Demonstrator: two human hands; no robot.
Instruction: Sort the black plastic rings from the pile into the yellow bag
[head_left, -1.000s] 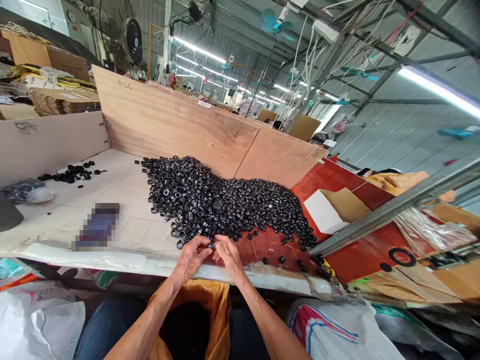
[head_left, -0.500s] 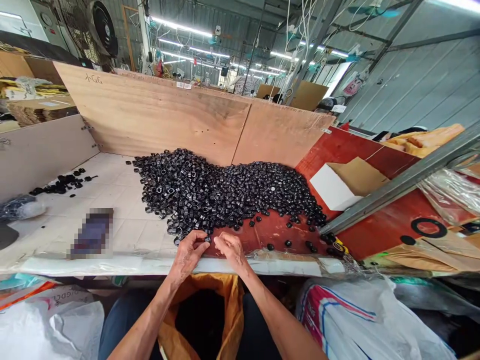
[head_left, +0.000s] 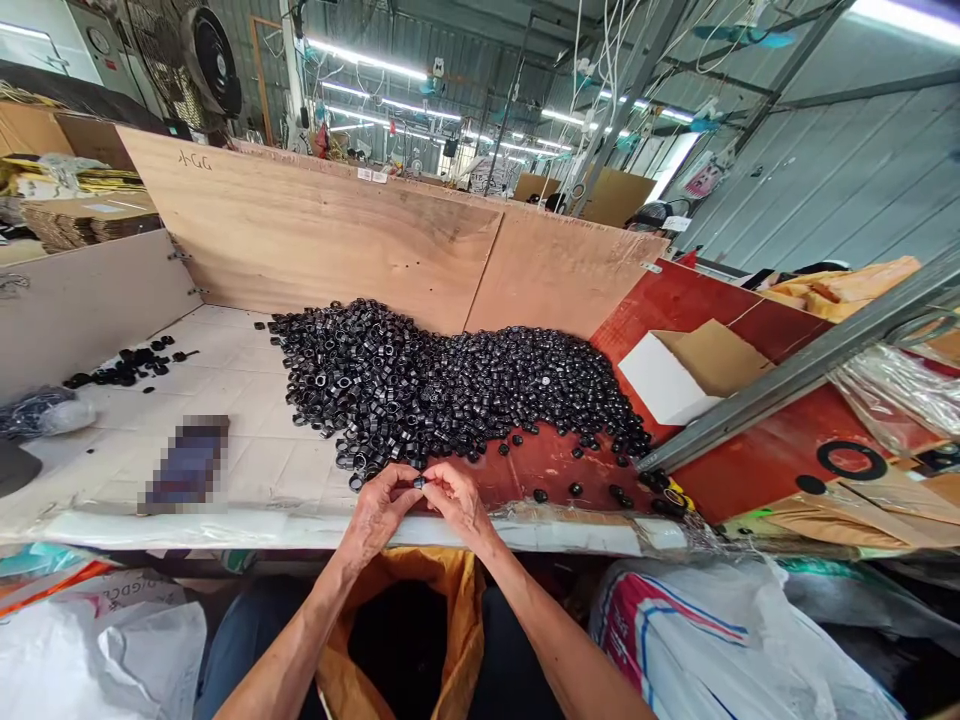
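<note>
A small black piece (head_left: 419,482) sits between your fingertips, just above the near edge of the table and in front of the heap. Your left hand (head_left: 380,507) has it pinched between thumb and finger. Your right hand (head_left: 454,500) comes up against its other side, fingertips bunched together — you cannot tell from here whether they grip the same piece or a second one hidden behind them. Your two hands meet at the piece, wrists well apart.

Just beyond your fingers lies the heap of black parts: open black rings (head_left: 360,365) on the left, running into smaller black caps (head_left: 540,385) on the right. The rings rest mostly on the pale tabletop (head_left: 255,460), while a few loose caps are scattered over the red board (head_left: 536,460) to your right. Below your hands, an orange sack (head_left: 466,640) stands open between your knees, its inside dark.

Farther out, a blurred-out flat object (head_left: 184,465) lies to your left, and an open white carton (head_left: 656,378) stands at the right — behind the slanting metal bar (head_left: 795,370). A plywood panel (head_left: 315,230) closes off the back.
</note>
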